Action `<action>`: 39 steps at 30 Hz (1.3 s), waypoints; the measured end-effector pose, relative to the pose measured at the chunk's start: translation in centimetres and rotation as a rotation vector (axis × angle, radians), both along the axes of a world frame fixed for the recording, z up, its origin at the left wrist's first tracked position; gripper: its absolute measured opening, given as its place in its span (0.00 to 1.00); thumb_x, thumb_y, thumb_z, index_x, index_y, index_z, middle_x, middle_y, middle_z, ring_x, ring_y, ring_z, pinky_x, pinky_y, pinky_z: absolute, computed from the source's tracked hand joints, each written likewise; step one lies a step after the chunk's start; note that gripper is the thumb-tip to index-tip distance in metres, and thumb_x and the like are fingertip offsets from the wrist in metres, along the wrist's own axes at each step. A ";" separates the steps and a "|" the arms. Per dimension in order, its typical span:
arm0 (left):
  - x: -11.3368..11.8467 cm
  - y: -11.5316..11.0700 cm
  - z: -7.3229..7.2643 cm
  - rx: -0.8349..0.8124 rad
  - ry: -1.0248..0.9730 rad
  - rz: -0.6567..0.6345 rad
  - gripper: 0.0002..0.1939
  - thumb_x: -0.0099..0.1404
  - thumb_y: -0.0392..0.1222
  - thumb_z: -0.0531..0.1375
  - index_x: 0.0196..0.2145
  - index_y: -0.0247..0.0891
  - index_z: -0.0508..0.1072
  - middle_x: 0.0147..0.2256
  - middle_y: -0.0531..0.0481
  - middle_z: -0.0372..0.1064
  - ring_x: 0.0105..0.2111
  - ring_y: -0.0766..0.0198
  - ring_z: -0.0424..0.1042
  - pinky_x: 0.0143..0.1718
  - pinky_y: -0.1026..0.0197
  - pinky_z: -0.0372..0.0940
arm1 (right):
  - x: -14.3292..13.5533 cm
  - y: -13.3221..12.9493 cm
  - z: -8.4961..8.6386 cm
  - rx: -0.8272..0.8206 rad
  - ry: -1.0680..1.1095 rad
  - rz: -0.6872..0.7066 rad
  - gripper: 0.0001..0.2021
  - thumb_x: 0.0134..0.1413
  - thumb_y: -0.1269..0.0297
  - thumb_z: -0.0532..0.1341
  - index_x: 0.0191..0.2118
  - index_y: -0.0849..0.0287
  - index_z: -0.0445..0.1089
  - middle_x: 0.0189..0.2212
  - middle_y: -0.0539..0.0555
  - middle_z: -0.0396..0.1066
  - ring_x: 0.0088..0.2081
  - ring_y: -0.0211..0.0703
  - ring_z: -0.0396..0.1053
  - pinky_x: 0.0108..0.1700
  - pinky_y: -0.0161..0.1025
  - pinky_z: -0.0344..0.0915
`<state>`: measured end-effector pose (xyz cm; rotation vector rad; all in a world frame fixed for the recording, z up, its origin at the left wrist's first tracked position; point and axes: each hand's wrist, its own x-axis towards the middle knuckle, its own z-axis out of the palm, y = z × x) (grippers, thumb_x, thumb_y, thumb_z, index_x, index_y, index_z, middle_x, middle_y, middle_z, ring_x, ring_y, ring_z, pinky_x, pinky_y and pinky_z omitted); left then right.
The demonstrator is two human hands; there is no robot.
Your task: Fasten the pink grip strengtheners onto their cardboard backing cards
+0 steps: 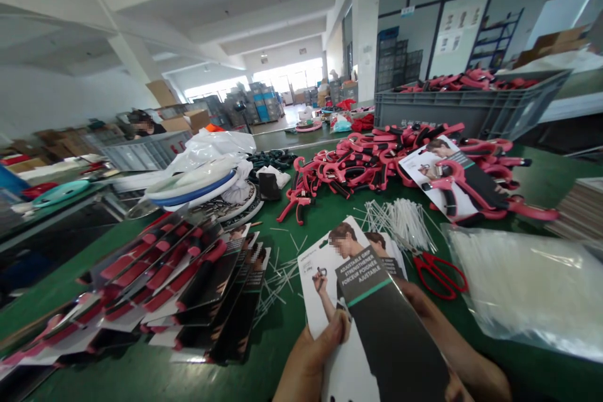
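Observation:
A printed packaging card (377, 308) reading "adjustable grip strengthener" is held upright, low in the middle of the head view. My left hand (315, 358) is closed on its left edge, the thumb pressed on the front. Along the right side, my right hand (438, 333) reaches behind the card, its fingers partly hidden. Just behind stand more such cards (389, 251). A pink hand grip (452, 185) lies on another card (424, 166) at the right. White zip ties (405, 220) lie in a bunch beyond the held card, and others are scattered to its left.
Carded grips (164, 270) are stacked at left on the green table (164, 370). Pink grips (348, 163) form a pile ahead, before a grey crate (438, 107). Red scissors (438, 273) and a bag of ties (532, 289) lie right. A person (146, 124) is far left.

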<state>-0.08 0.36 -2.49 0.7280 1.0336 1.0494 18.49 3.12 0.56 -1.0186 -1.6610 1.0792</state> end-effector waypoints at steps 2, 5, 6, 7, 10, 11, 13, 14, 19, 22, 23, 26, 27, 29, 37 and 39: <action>-0.1 0.2 -0.1 0.010 -0.001 0.010 0.36 0.46 0.54 0.68 0.51 0.38 0.68 0.40 0.39 0.74 0.47 0.42 0.68 0.49 0.48 0.62 | 0.8 0.0 1.2 0.045 0.024 -0.174 0.14 0.57 0.54 0.54 0.43 0.55 0.70 0.35 0.56 0.73 0.32 0.44 0.72 0.32 0.40 0.70; 0.2 0.3 -0.3 0.033 -0.007 -0.001 0.45 0.44 0.54 0.69 0.58 0.37 0.60 0.38 0.40 0.74 0.41 0.44 0.71 0.45 0.48 0.64 | 1.0 -0.2 3.6 0.379 -0.292 -0.229 0.09 0.52 0.60 0.59 0.40 0.52 0.72 0.39 0.55 0.71 0.40 0.49 0.70 0.40 0.45 0.68; 0.4 0.2 -0.4 0.044 -0.011 -0.003 0.48 0.44 0.54 0.69 0.59 0.37 0.57 0.38 0.41 0.74 0.39 0.45 0.72 0.44 0.48 0.64 | 0.7 -0.3 4.3 0.470 -0.458 -0.166 0.09 0.50 0.62 0.61 0.39 0.51 0.72 0.39 0.55 0.71 0.41 0.51 0.69 0.41 0.48 0.67; 0.6 0.1 -0.4 0.059 -0.010 0.008 0.49 0.44 0.54 0.69 0.60 0.37 0.55 0.39 0.41 0.74 0.38 0.47 0.72 0.43 0.49 0.63 | 0.3 -0.4 4.9 0.510 -0.606 -0.101 0.10 0.49 0.64 0.61 0.39 0.52 0.73 0.38 0.56 0.72 0.41 0.52 0.69 0.41 0.51 0.66; 1.1 -0.2 -0.4 0.114 0.008 0.093 0.45 0.46 0.53 0.68 0.59 0.38 0.58 0.45 0.42 0.70 0.41 0.50 0.70 0.43 0.54 0.61 | -1.5 -0.4 5.7 0.482 -0.894 0.026 0.08 0.48 0.69 0.61 0.36 0.55 0.73 0.35 0.57 0.72 0.37 0.53 0.70 0.38 0.51 0.67; 1.2 -0.3 -0.4 0.137 0.014 0.118 0.42 0.46 0.53 0.68 0.57 0.37 0.61 0.46 0.42 0.69 0.42 0.50 0.69 0.43 0.55 0.61 | -1.9 -0.3 5.6 0.461 -0.932 0.056 0.06 0.48 0.70 0.61 0.34 0.56 0.73 0.34 0.57 0.72 0.36 0.52 0.70 0.37 0.49 0.67; 1.2 -0.3 -0.1 0.167 0.013 0.131 0.38 0.46 0.53 0.68 0.53 0.35 0.66 0.44 0.42 0.70 0.41 0.51 0.68 0.42 0.56 0.60 | -2.4 -0.1 5.2 0.424 -0.926 0.099 0.06 0.49 0.72 0.60 0.32 0.57 0.73 0.32 0.55 0.72 0.35 0.48 0.70 0.37 0.46 0.66; 1.1 -0.2 0.2 0.172 0.003 0.122 0.35 0.47 0.53 0.68 0.50 0.34 0.68 0.41 0.42 0.70 0.39 0.53 0.68 0.41 0.56 0.60 | -2.5 0.0 4.9 0.411 -0.889 0.111 0.06 0.49 0.73 0.59 0.31 0.57 0.72 0.30 0.54 0.72 0.34 0.47 0.70 0.37 0.44 0.66; 0.3 0.7 1.9 0.135 -0.058 0.029 0.17 0.52 0.50 0.65 0.31 0.34 0.69 0.24 0.53 0.62 0.26 0.66 0.62 0.32 0.62 0.58 | -1.8 -0.1 4.2 0.534 -0.661 0.040 0.08 0.52 0.75 0.55 0.31 0.59 0.70 0.29 0.53 0.71 0.32 0.42 0.68 0.34 0.39 0.66; 0.2 1.4 2.4 0.148 -0.077 0.005 0.16 0.53 0.49 0.65 0.26 0.35 0.64 0.24 0.54 0.60 0.25 0.68 0.60 0.30 0.64 0.56 | -1.9 -0.6 3.8 0.724 -0.618 0.001 0.10 0.54 0.76 0.53 0.32 0.58 0.70 0.29 0.53 0.72 0.32 0.42 0.69 0.36 0.40 0.67; 0.2 1.7 2.4 0.141 -0.081 0.000 0.16 0.53 0.49 0.65 0.26 0.35 0.65 0.25 0.54 0.61 0.26 0.67 0.61 0.30 0.63 0.57 | -2.0 -0.8 3.7 0.771 -0.608 0.005 0.11 0.54 0.76 0.52 0.33 0.58 0.70 0.29 0.53 0.72 0.31 0.42 0.69 0.37 0.40 0.67; 0.0 2.6 2.2 0.121 -0.038 -0.008 0.17 0.51 0.50 0.65 0.29 0.36 0.66 0.26 0.52 0.64 0.26 0.65 0.62 0.30 0.62 0.57 | -1.7 -1.3 2.9 0.819 -0.574 0.019 0.11 0.54 0.75 0.52 0.37 0.57 0.70 0.30 0.52 0.74 0.33 0.40 0.71 0.40 0.38 0.68; -0.2 3.0 2.2 0.129 -0.012 -0.005 0.17 0.51 0.50 0.66 0.28 0.36 0.66 0.25 0.53 0.63 0.25 0.65 0.62 0.30 0.62 0.57 | -1.2 -1.3 2.7 0.815 -0.567 0.013 0.11 0.55 0.74 0.53 0.39 0.56 0.69 0.32 0.52 0.75 0.34 0.40 0.71 0.41 0.37 0.68; -0.6 3.7 2.4 0.171 0.028 -0.011 0.17 0.50 0.50 0.66 0.24 0.36 0.65 0.23 0.54 0.62 0.24 0.67 0.61 0.29 0.63 0.56 | 0.4 -0.5 2.2 0.747 -0.578 -0.059 0.09 0.55 0.70 0.54 0.41 0.56 0.69 0.34 0.53 0.75 0.36 0.41 0.71 0.40 0.37 0.68; -1.4 6.5 2.7 0.202 0.138 -0.117 0.14 0.50 0.45 0.66 0.31 0.36 0.69 0.26 0.52 0.68 0.28 0.63 0.66 0.33 0.61 0.59 | 7.5 10.7 0.6 0.104 -1.109 -0.363 0.09 0.58 0.66 0.55 0.39 0.61 0.71 0.39 0.57 0.73 0.42 0.44 0.69 0.46 0.43 0.63; -1.4 7.0 1.9 0.179 0.192 -0.083 0.23 0.48 0.43 0.68 0.41 0.36 0.69 0.35 0.47 0.72 0.35 0.57 0.70 0.38 0.59 0.61 | 7.4 13.1 0.2 0.038 -1.179 -0.338 0.09 0.59 0.63 0.56 0.40 0.62 0.69 0.40 0.55 0.71 0.41 0.43 0.69 0.45 0.46 0.64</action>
